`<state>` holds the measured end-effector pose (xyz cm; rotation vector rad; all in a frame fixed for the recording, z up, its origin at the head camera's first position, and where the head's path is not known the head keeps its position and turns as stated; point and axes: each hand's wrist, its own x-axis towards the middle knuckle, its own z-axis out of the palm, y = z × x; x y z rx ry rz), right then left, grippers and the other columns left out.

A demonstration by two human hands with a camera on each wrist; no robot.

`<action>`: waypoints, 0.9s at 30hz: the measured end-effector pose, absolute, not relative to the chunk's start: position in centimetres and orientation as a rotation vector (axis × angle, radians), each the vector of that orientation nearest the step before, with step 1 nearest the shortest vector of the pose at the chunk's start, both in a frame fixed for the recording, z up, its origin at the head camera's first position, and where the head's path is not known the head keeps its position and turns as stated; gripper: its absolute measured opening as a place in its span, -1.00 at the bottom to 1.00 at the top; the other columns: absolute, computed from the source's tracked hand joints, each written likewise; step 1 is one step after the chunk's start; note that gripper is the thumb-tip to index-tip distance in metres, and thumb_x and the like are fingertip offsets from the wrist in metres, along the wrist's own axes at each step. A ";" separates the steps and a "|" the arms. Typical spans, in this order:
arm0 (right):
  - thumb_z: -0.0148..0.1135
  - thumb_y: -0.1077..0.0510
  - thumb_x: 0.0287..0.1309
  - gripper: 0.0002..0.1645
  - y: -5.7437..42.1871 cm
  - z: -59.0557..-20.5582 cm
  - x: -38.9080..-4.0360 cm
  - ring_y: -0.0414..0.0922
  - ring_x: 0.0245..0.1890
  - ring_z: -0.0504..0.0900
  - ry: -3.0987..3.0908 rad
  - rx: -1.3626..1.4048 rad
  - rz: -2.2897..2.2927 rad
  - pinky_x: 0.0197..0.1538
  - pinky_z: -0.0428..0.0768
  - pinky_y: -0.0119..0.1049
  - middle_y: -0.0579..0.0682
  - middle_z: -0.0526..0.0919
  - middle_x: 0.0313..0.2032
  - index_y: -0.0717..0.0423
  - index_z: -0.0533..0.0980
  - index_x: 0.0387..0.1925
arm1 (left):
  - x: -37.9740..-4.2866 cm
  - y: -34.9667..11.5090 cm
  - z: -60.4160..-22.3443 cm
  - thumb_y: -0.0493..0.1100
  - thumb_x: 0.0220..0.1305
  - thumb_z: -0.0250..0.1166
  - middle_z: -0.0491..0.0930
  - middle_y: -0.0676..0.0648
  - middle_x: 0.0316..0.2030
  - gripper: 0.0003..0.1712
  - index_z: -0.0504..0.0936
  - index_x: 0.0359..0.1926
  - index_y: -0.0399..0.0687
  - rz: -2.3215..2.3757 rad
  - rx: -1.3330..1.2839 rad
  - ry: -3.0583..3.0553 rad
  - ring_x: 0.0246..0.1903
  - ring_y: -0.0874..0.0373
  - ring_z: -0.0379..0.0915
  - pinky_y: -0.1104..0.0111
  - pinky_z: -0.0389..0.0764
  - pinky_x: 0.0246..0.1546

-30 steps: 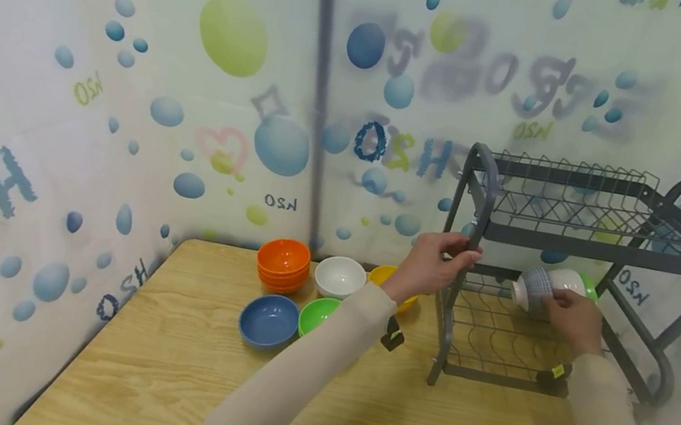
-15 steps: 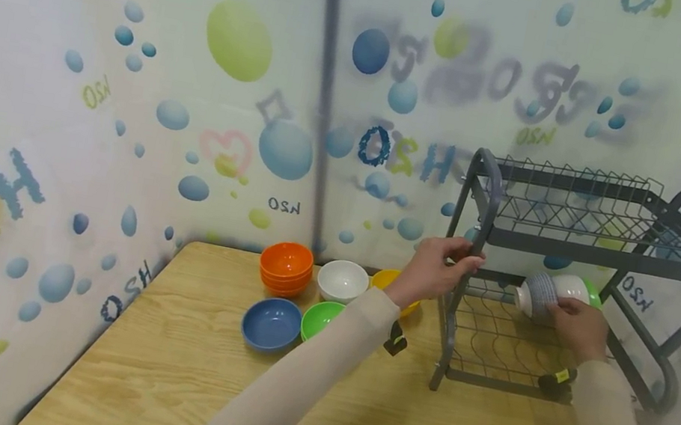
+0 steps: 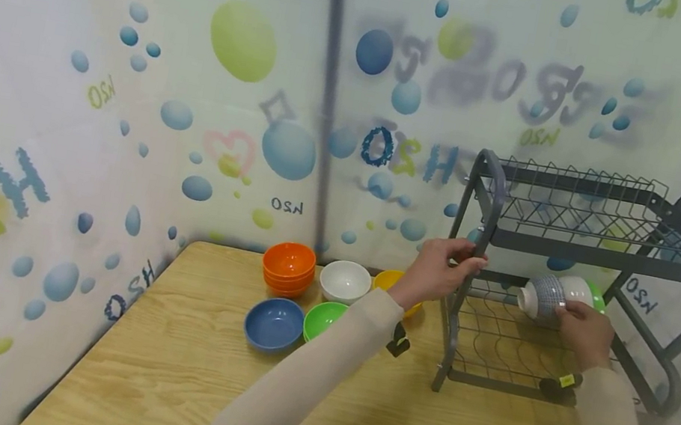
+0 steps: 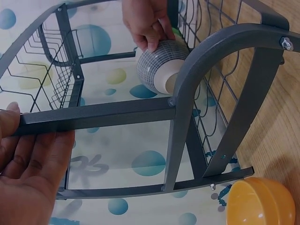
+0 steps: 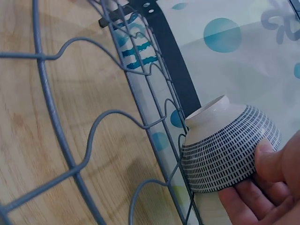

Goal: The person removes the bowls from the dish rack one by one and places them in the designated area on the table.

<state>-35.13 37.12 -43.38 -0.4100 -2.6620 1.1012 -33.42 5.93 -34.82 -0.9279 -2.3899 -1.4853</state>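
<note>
My right hand (image 3: pixel 586 334) pinches a white bowl with a dark dashed pattern (image 3: pixel 543 297) on the lower tier of a dark grey two-tier dish rack (image 3: pixel 569 251). The patterned bowl (image 5: pixel 225 150) lies tipped on its side, its foot facing left in the head view. Thumb and fingers are at its rim in the right wrist view. Right behind it sit a white bowl (image 3: pixel 576 287) and a green bowl (image 3: pixel 597 297), partly hidden. My left hand (image 3: pixel 436 271) grips the rack's left side bar (image 4: pixel 98 118), thumb above and fingers below in the left wrist view.
Left of the rack, stacked orange bowls (image 3: pixel 287 271), a white bowl (image 3: pixel 345 282), a blue bowl (image 3: pixel 274 325), a green bowl (image 3: pixel 322 318) and a yellow bowl (image 4: pixel 260 201) stand on the wooden table (image 3: pixel 170 365). The left forearm partly covers the green and yellow ones. A patterned curtain (image 3: pixel 112 187) hangs behind.
The head view has shifted slightly. Both hands stay almost in place, the left on the rack and the right on the patterned bowl, which tilts slightly.
</note>
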 end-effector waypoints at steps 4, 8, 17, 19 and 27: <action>-0.02 0.05 0.50 -0.42 37.0 -43.3 -35.0 0.33 0.24 0.47 -2.629 -0.457 1.145 0.08 0.48 0.02 0.44 0.49 0.29 0.42 0.41 0.31 | -33.5 6.0 -34.9 -0.03 0.51 0.22 0.79 -0.05 -0.13 -0.71 0.72 0.04 -0.05 -1.482 -0.939 -2.381 -0.21 0.35 0.62 0.61 0.55 -0.35; -0.03 0.04 0.51 -0.40 36.9 -43.2 -34.8 0.33 0.30 0.40 -2.604 -0.478 1.197 0.24 0.43 0.13 0.46 0.42 0.34 0.40 0.39 0.35 | -33.5 5.9 -34.9 -0.03 0.52 0.22 0.79 -0.06 -0.16 -0.71 0.72 0.04 -0.07 -1.487 -0.946 -2.374 -0.22 0.34 0.62 0.60 0.54 -0.36; -0.02 -0.01 0.52 -0.36 36.9 -43.0 -34.5 0.28 0.26 0.40 -2.590 -0.470 1.323 -0.06 0.39 -0.28 0.46 0.37 0.37 0.35 0.33 0.40 | -33.5 5.8 -35.0 -0.04 0.52 0.22 0.79 -0.08 -0.13 -0.71 0.72 0.05 -0.08 -1.503 -0.944 -2.373 -0.21 0.34 0.62 0.60 0.53 -0.38; -0.02 -0.01 0.51 -0.36 36.9 -42.9 -34.5 0.25 0.20 0.43 -2.583 -0.463 1.334 -0.12 0.38 -0.33 0.45 0.39 0.35 0.35 0.32 0.40 | -33.5 5.8 -35.0 -0.03 0.52 0.22 0.79 -0.07 -0.12 -0.71 0.72 0.05 -0.07 -1.494 -0.944 -2.372 -0.20 0.34 0.63 0.60 0.54 -0.37; -0.06 -0.04 0.54 -0.32 36.6 -42.7 -34.1 0.23 0.21 0.40 -2.603 -0.438 1.397 0.03 0.46 -0.11 0.43 0.35 0.39 0.33 0.25 0.46 | -33.5 5.9 -35.0 -0.01 0.51 0.22 0.79 -0.04 -0.16 -0.71 0.73 0.03 -0.03 -1.480 -0.921 -2.379 -0.21 0.36 0.62 0.61 0.53 -0.35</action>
